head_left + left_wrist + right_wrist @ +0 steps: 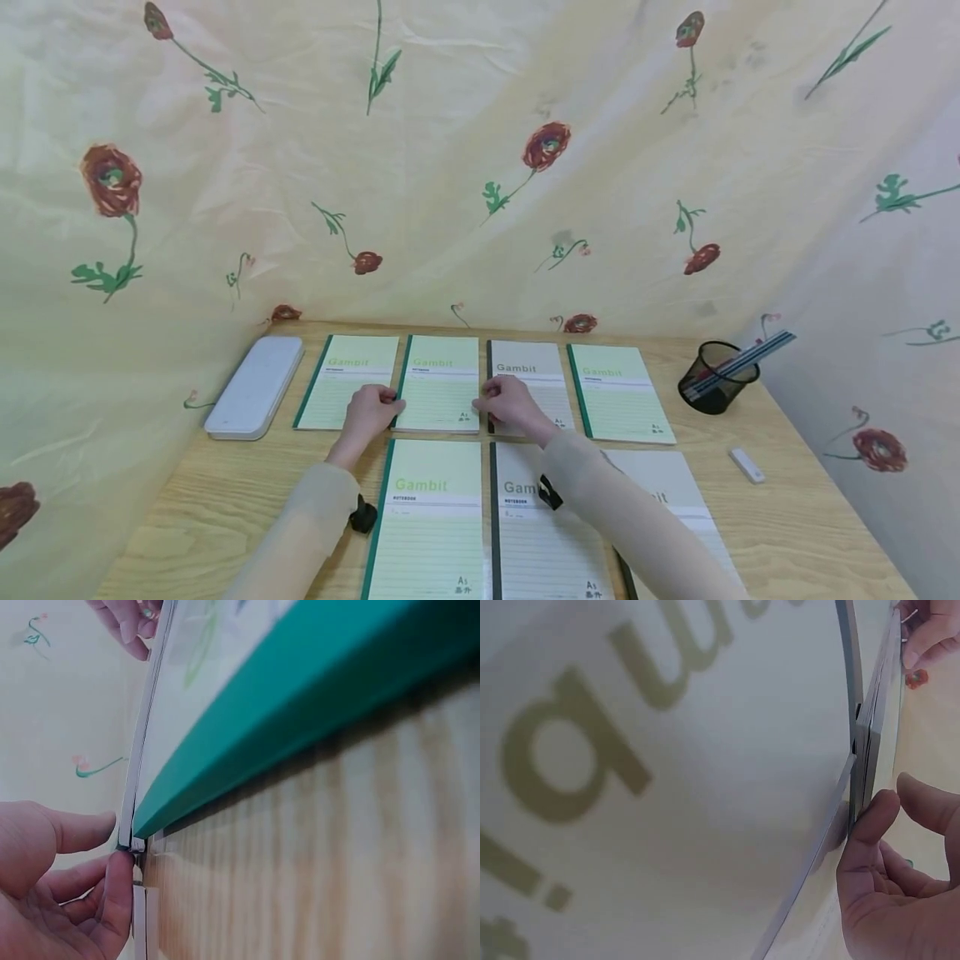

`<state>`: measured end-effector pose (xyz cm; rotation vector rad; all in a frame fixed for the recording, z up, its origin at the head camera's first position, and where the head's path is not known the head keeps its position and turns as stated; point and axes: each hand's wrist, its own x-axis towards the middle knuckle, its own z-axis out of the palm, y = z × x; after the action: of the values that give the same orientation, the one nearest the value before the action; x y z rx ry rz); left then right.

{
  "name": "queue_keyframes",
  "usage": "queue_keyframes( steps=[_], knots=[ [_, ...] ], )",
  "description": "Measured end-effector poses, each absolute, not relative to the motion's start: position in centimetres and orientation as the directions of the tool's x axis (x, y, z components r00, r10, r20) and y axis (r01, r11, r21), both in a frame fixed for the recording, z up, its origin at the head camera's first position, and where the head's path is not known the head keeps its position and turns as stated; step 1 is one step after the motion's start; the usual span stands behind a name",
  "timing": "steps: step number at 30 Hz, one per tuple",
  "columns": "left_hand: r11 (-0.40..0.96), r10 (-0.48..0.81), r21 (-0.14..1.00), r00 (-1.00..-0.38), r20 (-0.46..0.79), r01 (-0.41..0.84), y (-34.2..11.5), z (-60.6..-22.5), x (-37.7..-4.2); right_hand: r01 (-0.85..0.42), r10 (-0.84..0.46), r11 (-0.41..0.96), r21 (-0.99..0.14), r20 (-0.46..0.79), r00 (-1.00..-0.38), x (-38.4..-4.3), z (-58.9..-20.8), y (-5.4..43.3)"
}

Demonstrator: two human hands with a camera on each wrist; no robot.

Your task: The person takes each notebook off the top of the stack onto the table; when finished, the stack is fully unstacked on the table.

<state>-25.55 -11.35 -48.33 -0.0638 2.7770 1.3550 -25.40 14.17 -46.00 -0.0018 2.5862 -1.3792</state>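
Note:
A notebook (438, 396) with a pale green cover and dark green spine lies in the back row on the wooden table. My left hand (371, 415) pinches its left edge near the bottom, thumb above. At the opposite edge, my right hand (513, 404) holds it between thumb and curled index finger, the forearm reaching over the front row. A grey-covered notebook (540, 358) lies partly under the right hand. To the left, another green notebook (363, 348) is partly hidden by my left hand. The left wrist view shows a green spine (300, 682) close up.
A green notebook (622, 400) ends the back row. Larger notebooks form the front row: one green (427, 542), two grey (551, 546), partly hidden by my right sleeve. A white rounded case (255, 387), black mesh pen cup (716, 392) and small white block (747, 465) stand around them.

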Motion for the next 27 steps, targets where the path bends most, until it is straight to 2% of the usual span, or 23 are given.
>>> queue_keyframes(
  steps=[13, 27],
  knots=[
    [0.622, -0.001, 0.778, -0.994, -0.110, -0.087, -11.4, -47.8, -25.8, 0.026, -0.158, 0.636, -0.771, -0.163, -0.974, -26.3, -46.8, 13.8],
    [0.644, -0.001, 0.756, -0.988, -0.154, -0.118, -11.4, -47.6, -26.1, -0.027, -0.169, 0.637, -0.770, -0.106, -0.980, -25.8, -47.1, 13.8]
  ],
)
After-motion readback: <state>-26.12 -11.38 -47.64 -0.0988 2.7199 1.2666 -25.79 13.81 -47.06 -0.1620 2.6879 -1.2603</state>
